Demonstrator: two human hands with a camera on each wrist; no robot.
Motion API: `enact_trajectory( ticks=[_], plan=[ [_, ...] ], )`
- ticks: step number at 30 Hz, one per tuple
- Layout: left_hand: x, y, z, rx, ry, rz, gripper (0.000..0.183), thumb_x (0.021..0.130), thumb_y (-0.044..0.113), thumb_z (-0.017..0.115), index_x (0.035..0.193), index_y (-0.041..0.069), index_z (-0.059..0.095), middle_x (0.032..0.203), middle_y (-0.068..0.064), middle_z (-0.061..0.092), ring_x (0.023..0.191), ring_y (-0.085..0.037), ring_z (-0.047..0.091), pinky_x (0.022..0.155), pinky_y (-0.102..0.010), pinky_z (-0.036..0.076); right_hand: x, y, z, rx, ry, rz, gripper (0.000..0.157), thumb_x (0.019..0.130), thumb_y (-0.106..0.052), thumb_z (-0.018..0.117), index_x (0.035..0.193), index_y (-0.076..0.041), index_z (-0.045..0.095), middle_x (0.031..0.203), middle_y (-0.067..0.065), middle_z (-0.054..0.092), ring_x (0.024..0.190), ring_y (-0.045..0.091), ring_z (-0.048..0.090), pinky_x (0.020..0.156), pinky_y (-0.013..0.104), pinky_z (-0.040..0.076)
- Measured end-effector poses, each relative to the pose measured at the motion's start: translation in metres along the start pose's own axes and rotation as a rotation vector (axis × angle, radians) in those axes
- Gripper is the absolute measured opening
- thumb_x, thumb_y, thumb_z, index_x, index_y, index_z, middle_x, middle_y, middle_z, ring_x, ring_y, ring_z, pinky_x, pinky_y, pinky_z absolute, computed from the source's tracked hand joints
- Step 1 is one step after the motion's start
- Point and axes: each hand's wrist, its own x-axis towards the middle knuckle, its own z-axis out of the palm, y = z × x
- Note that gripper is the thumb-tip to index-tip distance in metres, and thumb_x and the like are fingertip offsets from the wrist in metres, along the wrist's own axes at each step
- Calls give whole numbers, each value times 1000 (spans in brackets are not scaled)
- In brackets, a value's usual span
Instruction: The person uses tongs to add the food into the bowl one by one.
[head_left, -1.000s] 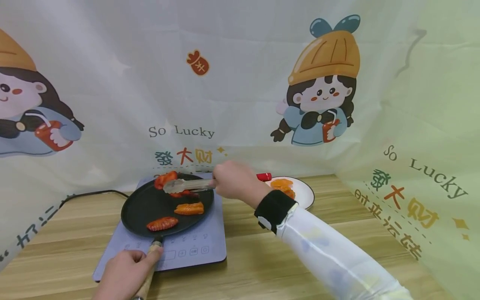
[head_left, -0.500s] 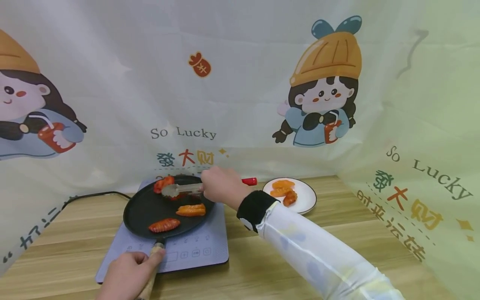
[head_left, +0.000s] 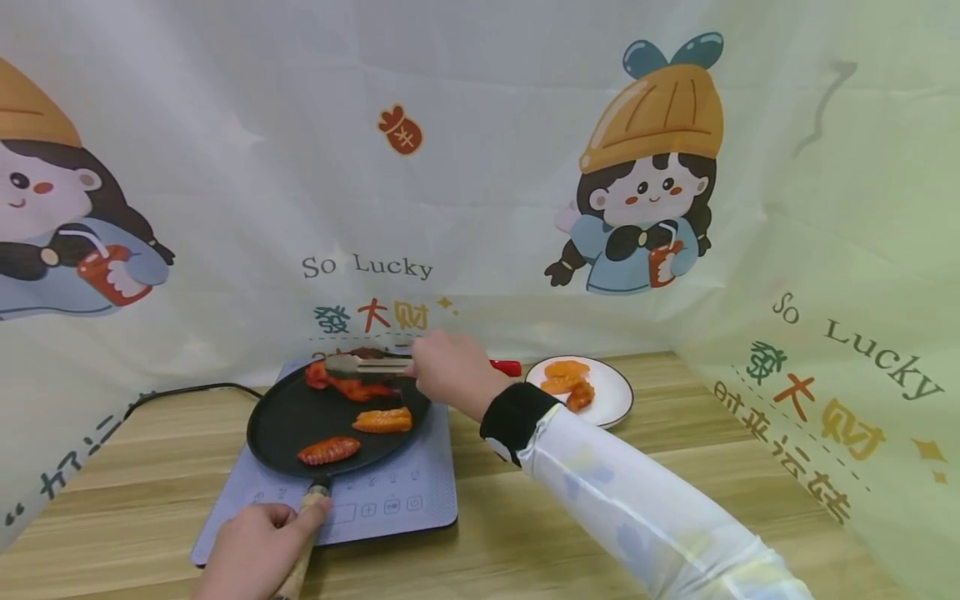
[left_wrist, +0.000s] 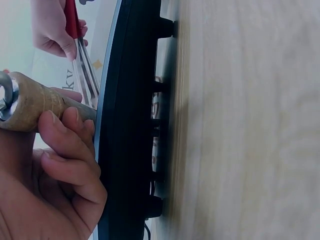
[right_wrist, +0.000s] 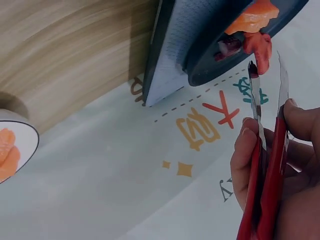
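My left hand (head_left: 251,550) grips the wooden handle (left_wrist: 37,102) of a black frying pan (head_left: 288,429), which sits on an induction cooker (head_left: 420,508). A pair of red-handled metal tongs (head_left: 375,366) is in my right hand (head_left: 456,377), over the back of the pan. In the right wrist view the tongs' tips stand apart near a red meat piece (right_wrist: 261,50); whether they touch it I cannot tell. In the head view, red pieces (head_left: 356,389) lie below the tongs. Closer to me in the pan are a reddish chicken wing (head_left: 329,450) and an orange piece (head_left: 382,420).
Right of the cooker, a white dark-rimmed plate (head_left: 615,398) bears orange pieces (head_left: 564,368) and one browned piece (head_left: 580,396). A black cord (head_left: 198,386) runs left from the cooker. Printed cloth (head_left: 495,208) hangs behind the wooden table (head_left: 510,533).
The tongs have risen slightly off the red pieces, leaving more of them in sight. Earlier, my right hand moved left with the tongs. The left hand stays on the pan handle.
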Motion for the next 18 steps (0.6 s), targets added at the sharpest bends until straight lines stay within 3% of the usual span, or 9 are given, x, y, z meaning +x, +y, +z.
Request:
enact_trajectory(
  ticks=[5, 13, 18],
  plan=[
    [0, 1, 0, 3, -2, -8, 60, 88, 62, 53, 54, 14, 43, 49, 4, 32, 49, -15, 37, 50, -28, 28, -2, 3, -1, 15, -27, 3, 20, 92, -37, 63, 90, -18, 68, 76, -5, 59, 67, 12, 55, 51, 27, 44],
    [-1, 2, -1, -4, 0, -3, 60, 88, 62, 54, 55, 13, 43, 50, 4, 33, 50, -15, 38, 51, -29, 29, -12, 15, -8, -74, -17, -24, 17, 90, -31, 68, 100, -17, 70, 87, -5, 64, 67, 12, 56, 50, 27, 46],
    [-1, 0, -1, -2, 0, 2, 60, 88, 63, 53, 56, 14, 44, 50, 4, 33, 51, -15, 38, 51, -29, 30, -19, 25, -14, -156, 26, -57, 11, 89, -27, 67, 93, -17, 70, 78, -5, 62, 63, 14, 55, 46, 30, 45]
  ],
)
